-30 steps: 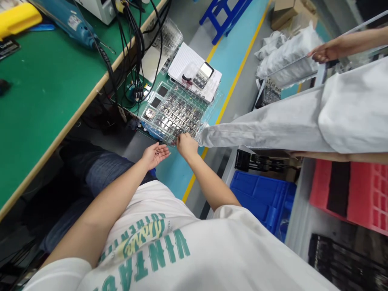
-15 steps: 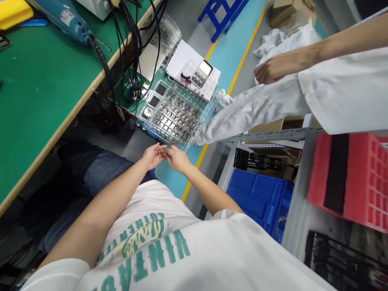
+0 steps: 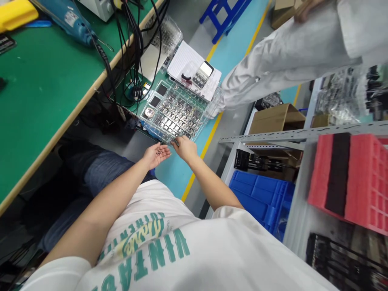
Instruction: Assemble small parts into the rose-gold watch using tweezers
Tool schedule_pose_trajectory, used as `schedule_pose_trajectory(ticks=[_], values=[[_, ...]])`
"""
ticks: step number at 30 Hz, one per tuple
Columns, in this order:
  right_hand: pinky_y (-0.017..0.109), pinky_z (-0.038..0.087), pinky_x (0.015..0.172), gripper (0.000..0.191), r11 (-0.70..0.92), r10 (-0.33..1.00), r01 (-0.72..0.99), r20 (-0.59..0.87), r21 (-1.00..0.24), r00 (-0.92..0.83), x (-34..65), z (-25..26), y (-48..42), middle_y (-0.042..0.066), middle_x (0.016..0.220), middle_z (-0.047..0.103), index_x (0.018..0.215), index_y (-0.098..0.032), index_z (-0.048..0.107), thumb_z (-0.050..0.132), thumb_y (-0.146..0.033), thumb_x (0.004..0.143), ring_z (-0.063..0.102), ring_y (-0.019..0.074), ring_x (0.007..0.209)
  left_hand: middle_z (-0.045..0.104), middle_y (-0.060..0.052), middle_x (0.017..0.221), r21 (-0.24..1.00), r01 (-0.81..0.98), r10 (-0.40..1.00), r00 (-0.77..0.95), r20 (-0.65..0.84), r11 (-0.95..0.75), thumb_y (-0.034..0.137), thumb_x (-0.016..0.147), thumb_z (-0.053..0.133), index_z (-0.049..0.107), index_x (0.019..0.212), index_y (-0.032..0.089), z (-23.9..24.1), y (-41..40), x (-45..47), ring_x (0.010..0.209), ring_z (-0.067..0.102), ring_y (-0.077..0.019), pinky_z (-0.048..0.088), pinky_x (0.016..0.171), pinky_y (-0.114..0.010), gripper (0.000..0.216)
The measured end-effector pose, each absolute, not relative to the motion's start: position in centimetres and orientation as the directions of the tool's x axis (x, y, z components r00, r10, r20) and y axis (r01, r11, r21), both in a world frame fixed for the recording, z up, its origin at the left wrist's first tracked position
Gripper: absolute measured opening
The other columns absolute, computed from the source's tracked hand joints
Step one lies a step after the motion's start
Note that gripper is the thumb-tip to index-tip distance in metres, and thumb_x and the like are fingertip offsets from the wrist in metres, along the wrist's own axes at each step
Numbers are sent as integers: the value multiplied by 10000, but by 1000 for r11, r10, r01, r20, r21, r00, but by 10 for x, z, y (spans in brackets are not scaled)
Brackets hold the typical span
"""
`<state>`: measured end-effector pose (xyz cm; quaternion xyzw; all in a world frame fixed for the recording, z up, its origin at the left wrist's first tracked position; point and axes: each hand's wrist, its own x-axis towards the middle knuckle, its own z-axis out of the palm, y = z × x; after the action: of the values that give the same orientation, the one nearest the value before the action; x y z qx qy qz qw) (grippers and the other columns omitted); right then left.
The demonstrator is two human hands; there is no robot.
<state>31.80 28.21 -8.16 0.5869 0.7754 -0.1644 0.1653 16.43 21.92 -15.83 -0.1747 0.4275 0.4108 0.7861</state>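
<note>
My left hand point(image 3: 155, 154) is palm up and cupped, with several small dark parts point(image 3: 158, 152) lying in it. My right hand point(image 3: 185, 148) is just right of it, fingers pinched at the near edge of a clear compartment tray point(image 3: 172, 113) filled with small metal pieces. What the pinch holds is too small to make out. The tray rests on a low green surface beside the workbench.
A green workbench point(image 3: 45, 89) with a blue tool point(image 3: 68, 20) and black cables point(image 3: 133, 44) lies left. A notepad with a calculator point(image 3: 202, 73) sits behind the tray. Another person in a white coat point(image 3: 291, 48) stands right, by a shelf with a red tray point(image 3: 363, 178) and blue bin point(image 3: 260, 198).
My right hand went from the tray edge to my left palm, then back to the tray edge. The person in the white coat moved away toward the top right.
</note>
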Motion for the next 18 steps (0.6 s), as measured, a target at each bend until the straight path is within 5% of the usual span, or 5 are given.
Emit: schedule_pose_trajectory(ticks=[18], values=[[400, 587, 967, 321, 340, 807, 940, -503, -35, -310, 314, -85, 289, 135, 1300, 741, 1278, -171, 732, 502, -344, 1135, 735, 257, 1145, 716, -102, 1236, 80, -763, 497, 334, -801, 642, 438, 1059, 684, 681, 1273, 148, -168, 221, 174, 1047, 721, -213, 650, 907, -407, 360]])
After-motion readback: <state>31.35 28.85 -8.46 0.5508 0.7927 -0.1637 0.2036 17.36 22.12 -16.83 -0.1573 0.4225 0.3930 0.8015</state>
